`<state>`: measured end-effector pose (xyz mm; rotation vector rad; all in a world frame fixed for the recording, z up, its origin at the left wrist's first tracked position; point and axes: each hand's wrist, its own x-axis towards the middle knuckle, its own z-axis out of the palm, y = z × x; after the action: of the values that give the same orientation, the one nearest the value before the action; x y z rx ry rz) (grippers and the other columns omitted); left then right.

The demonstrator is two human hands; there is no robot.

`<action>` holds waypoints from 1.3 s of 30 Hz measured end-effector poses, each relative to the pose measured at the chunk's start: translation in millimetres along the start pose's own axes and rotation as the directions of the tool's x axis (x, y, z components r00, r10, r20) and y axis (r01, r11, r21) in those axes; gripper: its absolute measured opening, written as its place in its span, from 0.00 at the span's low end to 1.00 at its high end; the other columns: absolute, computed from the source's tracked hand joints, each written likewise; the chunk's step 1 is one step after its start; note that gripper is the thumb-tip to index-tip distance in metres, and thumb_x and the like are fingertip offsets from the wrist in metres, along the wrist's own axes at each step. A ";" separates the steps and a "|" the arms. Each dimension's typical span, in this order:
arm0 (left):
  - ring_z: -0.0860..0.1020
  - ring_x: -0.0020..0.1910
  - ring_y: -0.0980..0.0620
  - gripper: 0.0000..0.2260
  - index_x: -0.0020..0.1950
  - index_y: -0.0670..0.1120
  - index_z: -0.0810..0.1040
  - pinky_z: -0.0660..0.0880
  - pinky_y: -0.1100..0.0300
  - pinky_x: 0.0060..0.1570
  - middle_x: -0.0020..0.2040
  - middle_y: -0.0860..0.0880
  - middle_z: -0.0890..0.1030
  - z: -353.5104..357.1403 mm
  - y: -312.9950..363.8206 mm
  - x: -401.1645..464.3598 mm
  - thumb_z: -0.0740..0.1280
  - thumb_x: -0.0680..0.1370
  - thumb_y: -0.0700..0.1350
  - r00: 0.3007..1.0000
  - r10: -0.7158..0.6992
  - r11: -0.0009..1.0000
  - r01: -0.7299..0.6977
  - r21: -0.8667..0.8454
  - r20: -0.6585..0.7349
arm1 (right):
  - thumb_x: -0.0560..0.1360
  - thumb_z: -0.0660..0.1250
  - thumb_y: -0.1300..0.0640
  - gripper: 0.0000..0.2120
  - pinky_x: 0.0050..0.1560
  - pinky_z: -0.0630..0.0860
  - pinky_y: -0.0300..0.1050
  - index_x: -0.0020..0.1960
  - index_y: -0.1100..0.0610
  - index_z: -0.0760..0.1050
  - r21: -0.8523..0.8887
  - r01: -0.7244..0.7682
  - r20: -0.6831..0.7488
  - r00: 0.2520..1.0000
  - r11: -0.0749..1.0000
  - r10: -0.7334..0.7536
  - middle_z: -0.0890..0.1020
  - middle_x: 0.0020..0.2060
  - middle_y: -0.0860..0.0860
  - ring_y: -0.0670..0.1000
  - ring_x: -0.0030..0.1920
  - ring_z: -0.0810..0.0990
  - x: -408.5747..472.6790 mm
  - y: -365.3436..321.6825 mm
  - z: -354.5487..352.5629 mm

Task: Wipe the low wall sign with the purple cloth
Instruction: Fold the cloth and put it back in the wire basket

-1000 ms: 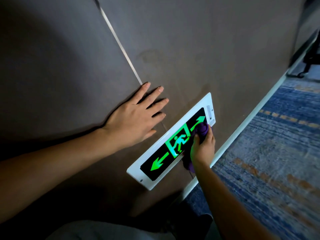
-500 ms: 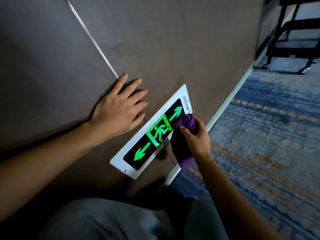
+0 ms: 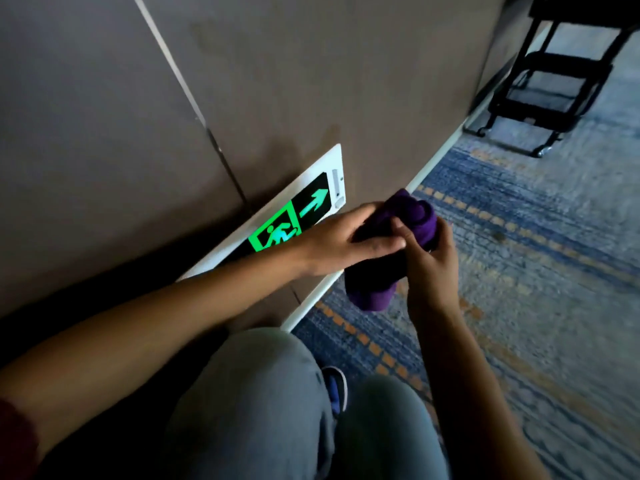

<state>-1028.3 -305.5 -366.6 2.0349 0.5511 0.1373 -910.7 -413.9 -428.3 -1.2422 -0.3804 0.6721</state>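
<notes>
**Both hands on bunched purple cloth, off the sign**

Brown wall (image 3: 346, 81) fills the upper left, metal seam strip (image 3: 180, 81) running down it. Blue-and-orange patterned carpet (image 3: 536, 271) covers the right side. Black wheeled cart (image 3: 554, 88) stands far right by the wall, well apart from the hands. Person crouches; grey trouser knees (image 3: 277, 410) low in view, a blue shoe (image 3: 334, 386) between them.

Low wall sign (image 3: 311, 199), white frame, green running figure and right arrow lit; its left part is hidden behind the left forearm. White baseboard (image 3: 433, 164) runs just below it.

Purple cloth (image 3: 398, 244) is bunched in a wad, held in the air just right of the sign over the carpet edge; cannot tell if it touches the sign.

Left hand (image 3: 343, 244) reaches across the sign's lower part, fingers fairly straight and laid over the cloth's near side, thumb on top. Right hand (image 3: 429, 261) grips the cloth from the right, fingers curled round it, thumb pressed on the top fold next to the left fingertips.
</notes>
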 end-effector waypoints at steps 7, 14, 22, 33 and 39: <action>0.81 0.61 0.59 0.16 0.68 0.41 0.76 0.76 0.61 0.66 0.63 0.47 0.82 12.5 15.9 44.7 0.71 0.81 0.41 0.996 -0.046 0.986 0.033 -0.162 -0.072 | 0.81 0.69 0.60 0.11 0.61 0.77 0.52 0.63 0.57 0.78 0.231 -0.176 -0.134 0.968 0.957 0.210 0.85 0.52 0.55 0.52 0.53 0.83 -3.7 -41.6 -9.3; 0.79 0.52 0.57 0.11 0.62 0.39 0.80 0.76 0.60 0.57 0.53 0.46 0.84 5.0 56.5 39.5 0.72 0.80 0.39 0.983 -0.181 0.956 0.168 -0.241 -0.033 | 0.76 0.73 0.55 0.19 0.55 0.80 0.46 0.65 0.60 0.79 -0.006 -0.173 -0.199 0.965 0.985 0.169 0.86 0.50 0.53 0.49 0.52 0.84 -26.9 -100.7 -16.0; 0.77 0.41 0.67 0.09 0.53 0.46 0.78 0.73 0.70 0.46 0.43 0.54 0.80 13.2 138.5 -28.6 0.76 0.77 0.41 0.962 -0.271 0.934 0.266 -0.238 0.011 | 0.59 0.72 0.29 0.31 0.38 0.74 0.37 0.51 0.49 0.73 -0.564 -0.381 -0.213 0.924 0.733 0.316 0.82 0.41 0.44 0.41 0.42 0.81 -101.9 -185.5 -62.1; 0.83 0.47 0.66 0.11 0.55 0.51 0.79 0.77 0.70 0.46 0.49 0.55 0.85 11.4 320.5 -115.2 0.77 0.77 0.44 0.929 -0.364 0.832 0.354 -0.427 0.062 | 0.72 0.77 0.47 0.21 0.47 0.82 0.52 0.56 0.60 0.79 -0.240 -0.460 -0.309 0.871 0.855 0.382 0.86 0.46 0.57 0.52 0.47 0.86 -223.5 -360.2 -66.0; 0.86 0.51 0.56 0.08 0.55 0.52 0.82 0.79 0.66 0.48 0.51 0.53 0.88 -11.4 418.5 -142.3 0.76 0.77 0.47 0.936 -0.310 0.797 0.351 -0.492 0.165 | 0.73 0.77 0.55 0.18 0.51 0.81 0.40 0.62 0.53 0.80 -0.052 -0.457 -0.177 0.879 0.888 0.443 0.88 0.54 0.53 0.51 0.55 0.87 -268.4 -460.5 -79.3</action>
<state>-1022.5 -531.2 13.7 1.3889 0.7277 -0.0076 -944.6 -725.3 10.2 -1.4804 0.0211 0.9514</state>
